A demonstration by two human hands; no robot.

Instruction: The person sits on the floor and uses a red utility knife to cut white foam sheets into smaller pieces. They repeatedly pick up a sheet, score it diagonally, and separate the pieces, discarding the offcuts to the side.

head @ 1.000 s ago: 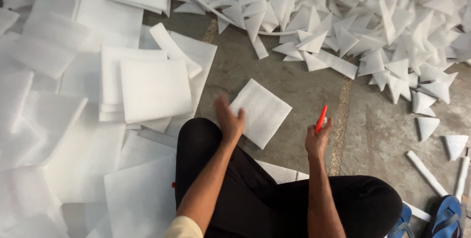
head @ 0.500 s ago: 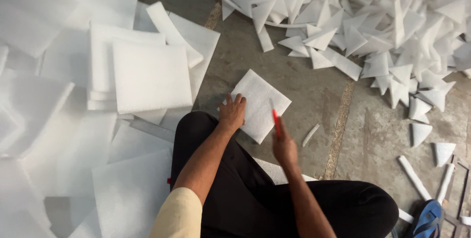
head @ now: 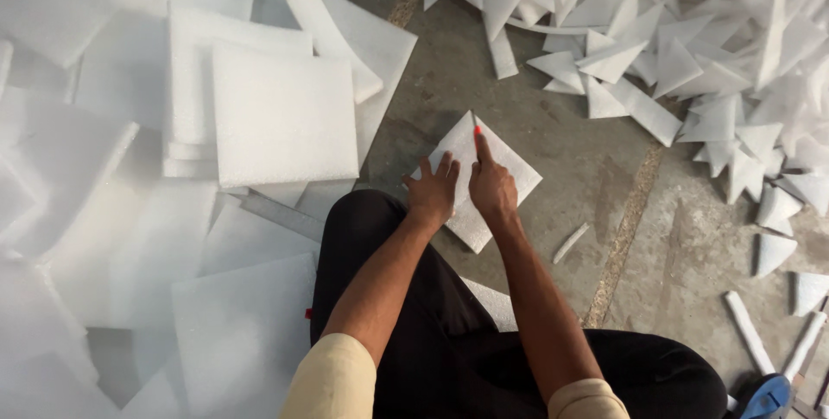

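A white square foam sheet (head: 509, 179) lies like a diamond on the concrete floor in front of my knee. My left hand (head: 432, 194) presses flat on its left half, fingers spread. My right hand (head: 490, 187) is closed around a red-handled cutter (head: 477, 133), whose tip rests near the sheet's far corner. Both hands sit side by side on the sheet, nearly touching.
A stack of square foam sheets (head: 281, 117) stands to the left, with more large sheets spread around it. A heap of cut foam triangles (head: 682, 47) covers the far right. Thin foam strips (head: 572, 243) lie on the floor at right. My black-trousered legs (head: 414, 324) fill the bottom.
My right hand carried the red cutter from the right onto the sheet's far corner. My left hand settled flat on the sheet. The view moved closer.
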